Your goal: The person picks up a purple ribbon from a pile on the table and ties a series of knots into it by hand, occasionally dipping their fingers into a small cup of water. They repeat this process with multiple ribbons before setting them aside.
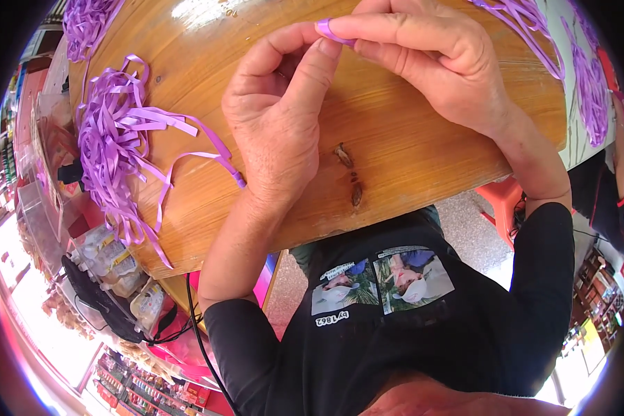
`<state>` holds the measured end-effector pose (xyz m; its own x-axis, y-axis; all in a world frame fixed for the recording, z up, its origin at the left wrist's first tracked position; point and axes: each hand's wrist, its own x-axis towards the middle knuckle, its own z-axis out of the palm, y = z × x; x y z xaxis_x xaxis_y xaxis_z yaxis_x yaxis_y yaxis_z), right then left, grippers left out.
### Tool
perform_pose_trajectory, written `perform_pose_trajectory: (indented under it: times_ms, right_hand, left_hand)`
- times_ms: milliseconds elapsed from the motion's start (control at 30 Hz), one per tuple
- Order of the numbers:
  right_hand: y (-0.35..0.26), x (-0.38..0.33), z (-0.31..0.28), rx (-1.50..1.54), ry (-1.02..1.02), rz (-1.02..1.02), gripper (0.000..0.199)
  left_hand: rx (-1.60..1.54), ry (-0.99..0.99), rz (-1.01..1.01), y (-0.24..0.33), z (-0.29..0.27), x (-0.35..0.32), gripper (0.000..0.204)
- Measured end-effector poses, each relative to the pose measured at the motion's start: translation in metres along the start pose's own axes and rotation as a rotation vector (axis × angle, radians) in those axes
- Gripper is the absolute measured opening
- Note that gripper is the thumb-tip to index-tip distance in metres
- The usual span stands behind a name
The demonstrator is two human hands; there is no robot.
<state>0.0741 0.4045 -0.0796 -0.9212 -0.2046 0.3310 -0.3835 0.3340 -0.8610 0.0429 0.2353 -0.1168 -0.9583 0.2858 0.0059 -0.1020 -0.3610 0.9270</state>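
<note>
A short piece of purple ribbon [336, 36] is pinched between my two hands near the far side of the view, above the wooden table. My left hand [277, 104] grips its near-left end between thumb and forefinger. The fingers of my right hand [440, 62] press on the same ribbon, with a loop bent about the forefinger tip. The hands touch each other at the fingertips. On the table to the left lies a tangled heap of purple ribbon strips [114, 135]; one strip trails toward my left wrist.
The wooden table [409, 173] has dark knots and a curved near edge. More purple ribbons [83, 28] lie at the far left, and further bundles [589, 97] at the right on a white surface. A red stool [500, 201] stands below the right edge. Bagged goods [111, 256] sit at lower left.
</note>
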Motion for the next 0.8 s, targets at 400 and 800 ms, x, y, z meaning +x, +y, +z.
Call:
perform_pose_trajectory:
  times_ms: [400, 800]
  right_hand:
    - [-0.004, -0.003, 0.002, -0.373, 0.084, -0.163, 0.024]
    - [0.002, 0.000, -0.004, -0.275, -0.009, -0.159, 0.023]
  left_hand:
    - [0.301, -0.028, 0.227, -0.005, -0.001, -0.006, 0.006]
    - [0.216, -0.099, 0.044, -0.004, -0.004, -0.007, 0.012]
